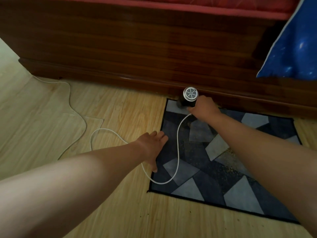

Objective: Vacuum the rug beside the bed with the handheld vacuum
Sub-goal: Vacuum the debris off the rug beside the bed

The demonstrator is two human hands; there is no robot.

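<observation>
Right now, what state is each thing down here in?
Rug: lying flat, debris on it.
Handheld vacuum: gripped, nose down on the rug's far corner.
Right hand: holds the handheld vacuum.
Left hand: flat on the rug's left edge.
Cord: slack, looped across the rug.

The right hand [205, 107] grips the handheld vacuum [188, 98] at the rug's [223, 170] far left corner; the left hand [152, 145] presses flat on its left edge.

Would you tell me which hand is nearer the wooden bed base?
Right. The right hand, gripping the vacuum, is just before the bed base; the left hand rests farther back on the rug.
</observation>
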